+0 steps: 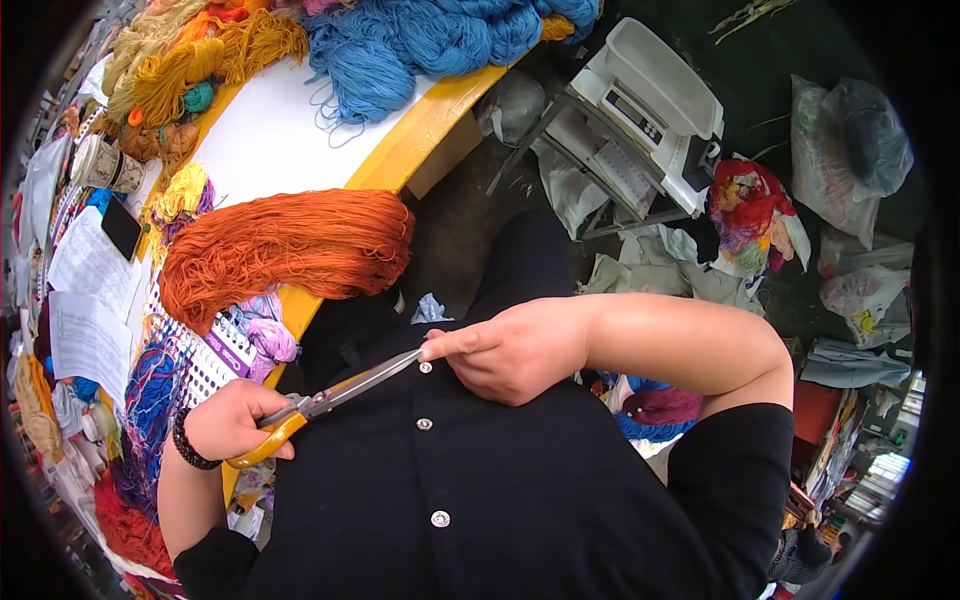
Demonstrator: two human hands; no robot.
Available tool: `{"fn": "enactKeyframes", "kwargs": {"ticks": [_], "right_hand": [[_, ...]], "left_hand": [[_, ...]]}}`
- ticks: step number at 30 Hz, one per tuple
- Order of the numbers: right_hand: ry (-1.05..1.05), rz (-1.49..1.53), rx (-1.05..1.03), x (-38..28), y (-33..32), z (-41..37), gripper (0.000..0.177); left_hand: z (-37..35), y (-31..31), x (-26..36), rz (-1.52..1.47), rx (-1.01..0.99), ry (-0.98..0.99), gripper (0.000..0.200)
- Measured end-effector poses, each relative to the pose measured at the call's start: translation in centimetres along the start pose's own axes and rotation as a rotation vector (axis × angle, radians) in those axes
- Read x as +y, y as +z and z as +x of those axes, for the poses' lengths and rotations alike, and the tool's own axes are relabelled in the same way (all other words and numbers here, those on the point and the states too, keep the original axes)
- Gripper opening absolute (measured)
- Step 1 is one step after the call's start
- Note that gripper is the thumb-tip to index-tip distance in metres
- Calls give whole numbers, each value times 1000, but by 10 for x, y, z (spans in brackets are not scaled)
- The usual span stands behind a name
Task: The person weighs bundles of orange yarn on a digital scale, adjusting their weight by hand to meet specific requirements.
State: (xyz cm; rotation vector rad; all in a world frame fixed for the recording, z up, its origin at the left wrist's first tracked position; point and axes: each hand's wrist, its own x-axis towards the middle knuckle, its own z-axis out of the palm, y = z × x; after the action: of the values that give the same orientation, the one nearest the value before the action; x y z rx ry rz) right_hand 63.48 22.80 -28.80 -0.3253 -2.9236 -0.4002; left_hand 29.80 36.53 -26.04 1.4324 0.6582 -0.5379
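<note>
My left hand, with a dark beaded bracelet at its wrist, is closed around the yellow handles of a pair of scissors. The blades lie nearly together and point up to the right, in front of my black buttoned shirt. My right hand is closed at the blade tips, its fingers curled and its index finger reaching to the points. Whatever it may pinch there is hidden or too small to make out. Beyond my hands, a thick hank of rust-orange yarn lies across the table's yellow edge.
Blue yarn hanks and golden yarn are piled at the table's far end. A phone, paper sheets and a patterned cup lie left. A weighing scale and plastic bags stand right.
</note>
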Motion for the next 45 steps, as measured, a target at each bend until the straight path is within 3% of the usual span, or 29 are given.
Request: {"fn": "enactKeyframes", "kwargs": {"ticks": [13,16,23,27,28,30,33,34,37,39,40,45], "right_hand": [[-2,-3,4,1,2,-1,27],[12,3,-2,1,-1,-3,27],[21,-41,18,1,2,-2,27],[34,-43,49,4,1,1,21],[171,102,135,5,2,4,21],[435,402,274,10,-3,14,16],[853,1318,712,12,-11,31,21],[978,1848,1010,10,-9,41,30],[818,2347,1730,26,14,47,41],[624,2433,1811,30,25,44,42],[746,2442,1864,29,20,47,48],[658,2443,1859,29,29,42,49]], "left_hand": [[-1,-3,-9,74,19,95,27],[-5,-8,-17,-235,25,105,38],[-6,-8,-19,-213,47,121,40],[2,2,-18,-258,167,75,22],[9,6,-20,-206,235,115,23],[26,25,-5,-492,340,228,26],[59,25,9,-439,525,422,25],[71,29,16,-536,549,522,23],[89,38,49,-697,546,646,22],[97,40,58,-741,542,636,22],[100,40,63,-710,545,649,22],[110,46,80,-594,511,653,27]]}}
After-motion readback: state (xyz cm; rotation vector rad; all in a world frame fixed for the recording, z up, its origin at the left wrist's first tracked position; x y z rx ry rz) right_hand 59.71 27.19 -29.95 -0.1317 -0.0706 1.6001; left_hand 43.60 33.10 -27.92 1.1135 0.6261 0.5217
